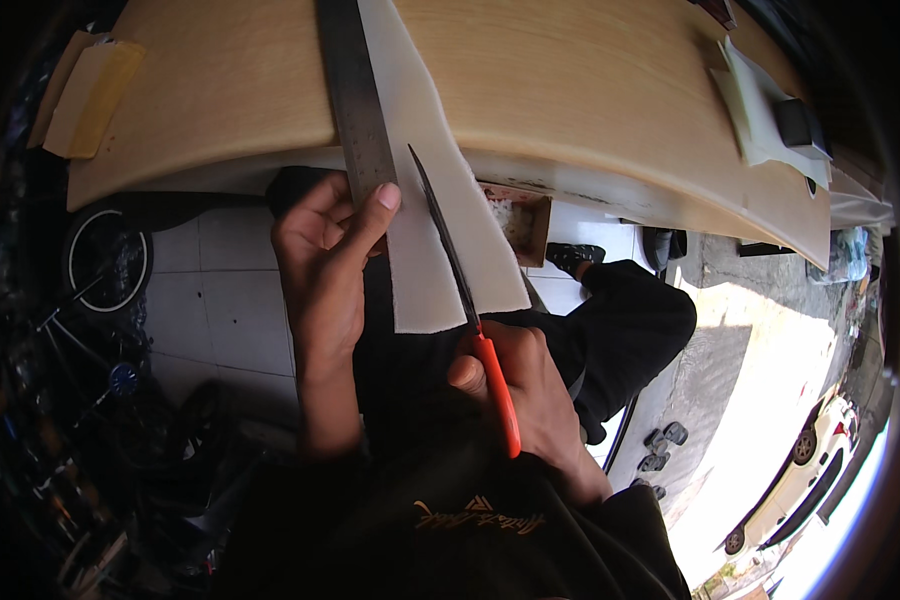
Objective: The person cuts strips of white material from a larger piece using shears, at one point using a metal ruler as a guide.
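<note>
My left hand [320, 265] pinches the near end of a dark metal ruler [358, 110] and the left edge of an off-white, tapering sheet [425, 255], thumb on top. The sheet's narrow end lies on the table, while its wide end sticks out past the table edge above my lap. My right hand [538, 385] grips scissors with orange-red handles [499, 385]. Their dark blades run up along the sheet, and a slit shows from its near edge beside them. Whether the lower blade is under the sheet is hidden.
The wooden table [220, 75] has a curved front edge. Cardboard pieces [95, 95] lie at its far left, white sheets [755, 105] with a dark block [798, 128] at its right. Beneath is an open box [535, 230]. A bicycle wheel [74, 260] stands left.
</note>
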A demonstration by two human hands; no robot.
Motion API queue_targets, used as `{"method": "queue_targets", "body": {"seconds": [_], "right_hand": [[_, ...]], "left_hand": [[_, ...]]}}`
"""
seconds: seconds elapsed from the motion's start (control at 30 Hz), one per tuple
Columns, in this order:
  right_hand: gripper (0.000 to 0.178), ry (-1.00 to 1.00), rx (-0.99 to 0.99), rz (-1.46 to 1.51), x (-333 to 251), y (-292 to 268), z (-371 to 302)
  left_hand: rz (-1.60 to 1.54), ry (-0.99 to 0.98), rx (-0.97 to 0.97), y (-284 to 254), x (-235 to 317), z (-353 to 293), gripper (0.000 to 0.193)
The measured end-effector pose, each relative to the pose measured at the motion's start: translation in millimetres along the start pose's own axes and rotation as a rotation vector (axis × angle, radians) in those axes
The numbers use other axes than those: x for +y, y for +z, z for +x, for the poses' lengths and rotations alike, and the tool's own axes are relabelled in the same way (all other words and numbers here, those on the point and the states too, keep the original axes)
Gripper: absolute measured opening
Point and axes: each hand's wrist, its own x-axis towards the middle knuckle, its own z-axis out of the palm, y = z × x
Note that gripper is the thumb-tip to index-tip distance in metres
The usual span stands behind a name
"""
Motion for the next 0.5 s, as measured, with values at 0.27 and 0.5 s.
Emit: {"method": "queue_targets", "body": {"seconds": [0.27,0.5], "right_hand": [[0.071,0.087,-0.014,-0.082,-7.0,-3.6,-0.1],[0.068,0.016,-0.009,0.027,-6.4,-2.0,-0.4]], "left_hand": [[-0.010,-0.025,0.043,7.3,5.0,-3.1,0.021],[0.026,0.002,0.031,4.0,1.7,0.8,0.021]]}}
